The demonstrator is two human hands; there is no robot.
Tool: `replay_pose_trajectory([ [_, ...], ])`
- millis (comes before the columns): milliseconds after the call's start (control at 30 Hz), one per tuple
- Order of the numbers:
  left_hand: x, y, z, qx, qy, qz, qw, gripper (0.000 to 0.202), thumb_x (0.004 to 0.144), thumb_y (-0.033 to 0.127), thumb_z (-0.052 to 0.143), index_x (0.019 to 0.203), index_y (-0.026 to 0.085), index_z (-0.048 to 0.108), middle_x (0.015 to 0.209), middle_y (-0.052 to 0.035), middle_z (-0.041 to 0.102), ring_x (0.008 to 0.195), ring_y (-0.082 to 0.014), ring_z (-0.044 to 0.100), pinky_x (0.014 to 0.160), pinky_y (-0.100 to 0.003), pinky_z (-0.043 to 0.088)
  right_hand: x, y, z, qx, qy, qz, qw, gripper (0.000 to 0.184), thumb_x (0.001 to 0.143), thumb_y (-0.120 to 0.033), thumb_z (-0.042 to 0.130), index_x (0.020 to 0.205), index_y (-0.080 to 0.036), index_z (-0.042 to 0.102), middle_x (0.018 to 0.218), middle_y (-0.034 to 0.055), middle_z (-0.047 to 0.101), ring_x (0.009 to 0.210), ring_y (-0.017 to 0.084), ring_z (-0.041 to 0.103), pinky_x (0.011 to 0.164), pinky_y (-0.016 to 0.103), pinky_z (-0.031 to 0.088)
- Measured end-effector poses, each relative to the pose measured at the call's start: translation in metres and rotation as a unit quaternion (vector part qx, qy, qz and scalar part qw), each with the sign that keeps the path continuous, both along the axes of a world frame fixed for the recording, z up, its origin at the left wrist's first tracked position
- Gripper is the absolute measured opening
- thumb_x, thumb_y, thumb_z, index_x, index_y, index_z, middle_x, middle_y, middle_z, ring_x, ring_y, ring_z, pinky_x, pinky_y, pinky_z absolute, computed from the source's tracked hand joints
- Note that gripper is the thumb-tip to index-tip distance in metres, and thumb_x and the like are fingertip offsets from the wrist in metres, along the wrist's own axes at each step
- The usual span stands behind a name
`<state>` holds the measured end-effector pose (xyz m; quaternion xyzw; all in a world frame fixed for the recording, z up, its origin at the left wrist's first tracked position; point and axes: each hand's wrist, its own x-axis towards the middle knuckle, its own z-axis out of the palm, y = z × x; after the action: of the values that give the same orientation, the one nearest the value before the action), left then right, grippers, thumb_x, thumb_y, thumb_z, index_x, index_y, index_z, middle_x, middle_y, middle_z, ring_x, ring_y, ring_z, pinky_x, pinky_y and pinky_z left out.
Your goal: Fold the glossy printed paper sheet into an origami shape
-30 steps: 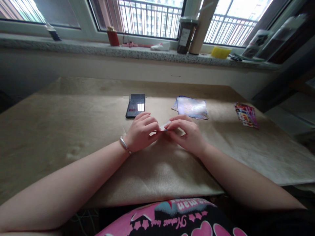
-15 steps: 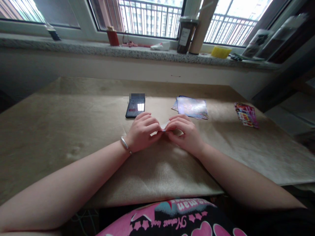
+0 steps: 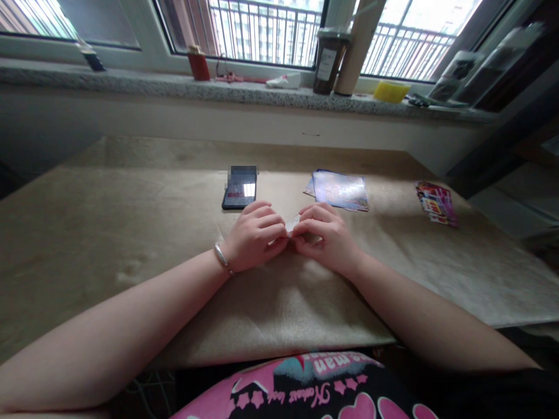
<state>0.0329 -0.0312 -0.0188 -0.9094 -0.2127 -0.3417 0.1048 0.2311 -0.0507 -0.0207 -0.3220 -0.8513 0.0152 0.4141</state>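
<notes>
Between my two hands is a small piece of white paper, mostly covered by the fingers. My left hand, with a silver bangle at the wrist, pinches its left side. From the right, my right hand grips it between thumb and fingers. The fingertips of both hands almost meet over the table. A dark phone lies just beyond my left hand. Past my right hand lie several shiny, purplish printed sheets, loosely stacked.
A fan of colourful small packets or cards rests on the right of the brown-covered table. Along the stone windowsill stand a red container, a dark lidded jar, a cardboard tube and a yellow item.
Both hands stay in place, with small finger shifts. The paper's edge between the fingertips has tilted slightly, and less of it shows by the left thumb.
</notes>
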Motion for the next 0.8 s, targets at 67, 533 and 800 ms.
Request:
replay_pose_trajectory([
  [67, 0.000, 0.000, 0.000, 0.001, 0.008, 0.000, 1.000, 0.023, 0.086, 0.024, 0.051, 0.064, 0.021, 0.057, 0.065, 0.0022, 0.062, 0.066, -0.0132, 0.051, 0.086, -0.033, 0.044, 0.001, 0.000, 0.000, 0.004, -0.007, 0.005, 1.000, 0.012, 0.074, -0.014, 0.061, 0.074, -0.025, 0.066, 0.078, 0.0014, 0.063, 0.088, 0.019, 0.057, 0.080, 0.034, 0.049],
  [533, -0.002, 0.002, 0.000, 0.004, -0.001, 0.005, 1.000, 0.021, 0.086, 0.024, 0.052, 0.067, 0.022, 0.060, 0.066, 0.0019, 0.061, 0.067, -0.0130, 0.052, 0.086, -0.034, 0.046, 0.008, 0.006, -0.002, -0.003, -0.017, -0.026, 1.000, 0.011, 0.071, -0.013, 0.061, 0.070, -0.023, 0.064, 0.079, 0.0029, 0.064, 0.084, 0.020, 0.057, 0.077, 0.035, 0.049],
  [800, -0.004, 0.004, -0.001, -0.003, -0.007, 0.007, 1.000, 0.018, 0.085, 0.023, 0.053, 0.069, 0.022, 0.060, 0.069, 0.0011, 0.062, 0.067, -0.0129, 0.052, 0.084, -0.034, 0.046, 0.011, 0.010, -0.005, -0.019, -0.014, -0.050, 0.998, 0.011, 0.070, -0.013, 0.062, 0.070, -0.023, 0.064, 0.078, 0.0029, 0.063, 0.084, 0.020, 0.056, 0.076, 0.035, 0.049],
])
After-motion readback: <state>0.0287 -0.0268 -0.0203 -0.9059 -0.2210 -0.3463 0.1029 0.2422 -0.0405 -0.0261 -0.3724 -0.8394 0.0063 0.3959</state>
